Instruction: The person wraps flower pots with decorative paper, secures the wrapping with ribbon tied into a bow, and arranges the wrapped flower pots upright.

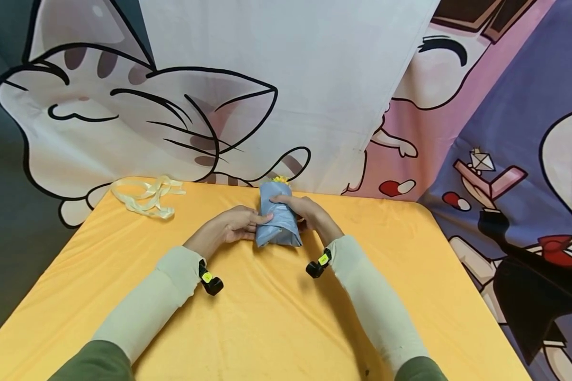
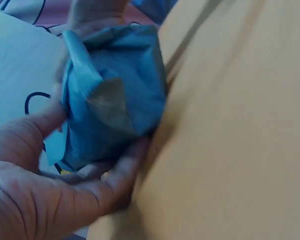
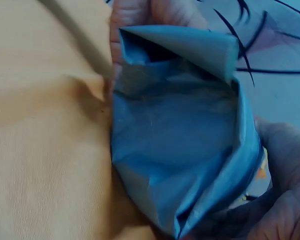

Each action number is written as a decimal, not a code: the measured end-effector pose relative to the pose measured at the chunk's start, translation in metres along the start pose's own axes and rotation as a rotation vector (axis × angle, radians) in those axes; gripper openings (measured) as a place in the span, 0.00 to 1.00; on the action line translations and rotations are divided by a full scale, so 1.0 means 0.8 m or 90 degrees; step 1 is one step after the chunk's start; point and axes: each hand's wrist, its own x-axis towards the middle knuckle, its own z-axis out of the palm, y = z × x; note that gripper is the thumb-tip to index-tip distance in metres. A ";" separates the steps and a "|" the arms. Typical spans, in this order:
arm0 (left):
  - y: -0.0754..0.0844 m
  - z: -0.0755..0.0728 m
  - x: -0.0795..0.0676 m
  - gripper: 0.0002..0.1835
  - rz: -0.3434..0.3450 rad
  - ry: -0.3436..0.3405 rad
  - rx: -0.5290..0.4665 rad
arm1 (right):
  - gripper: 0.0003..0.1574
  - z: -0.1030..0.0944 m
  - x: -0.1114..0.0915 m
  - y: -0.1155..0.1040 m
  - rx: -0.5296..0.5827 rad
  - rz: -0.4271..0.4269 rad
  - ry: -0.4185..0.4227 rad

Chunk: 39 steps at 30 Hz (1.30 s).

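Fingers [image 2: 117, 182] of left hand [image 1: 238, 222] and right hand [image 1: 309, 210], parted wide, hold blue bundle [image 1: 278, 225].

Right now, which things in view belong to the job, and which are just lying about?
Job in hand:
blue wrapped bundle, held by the left hand and right hand
yellow flowers at its far end

Just lying about, apparently:
pale ribbon, untouched on the yellow cloth; whether it belongs isn't certain

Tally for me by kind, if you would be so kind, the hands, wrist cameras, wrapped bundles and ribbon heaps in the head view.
Hands: 2 (left hand, right hand)
Wrist cameras: 2 (left camera, right camera)
Wrapped bundles: 1 (blue bundle)
Ribbon heaps: 1 (pale yellow ribbon)
Total: 6
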 end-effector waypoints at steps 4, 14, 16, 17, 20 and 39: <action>-0.002 -0.005 -0.004 0.52 0.071 0.010 0.028 | 0.64 0.005 0.002 -0.009 -0.019 0.006 -0.012; 0.002 -0.017 -0.011 0.38 0.103 -0.054 0.068 | 0.61 0.005 0.010 -0.008 -0.092 -0.050 -0.006; 0.001 -0.019 -0.011 0.38 0.101 -0.055 0.069 | 0.62 0.004 0.008 -0.005 -0.081 -0.055 -0.007; 0.000 -0.019 -0.011 0.39 0.101 -0.055 0.072 | 0.62 0.003 0.006 -0.003 -0.075 -0.058 -0.011; -0.002 -0.022 -0.013 0.39 0.103 -0.058 0.074 | 0.60 -0.001 -0.005 0.003 -0.054 -0.060 -0.039; -0.010 0.005 -0.042 0.36 0.102 -0.057 0.077 | 0.38 -0.011 -0.065 0.057 0.002 -0.138 -0.168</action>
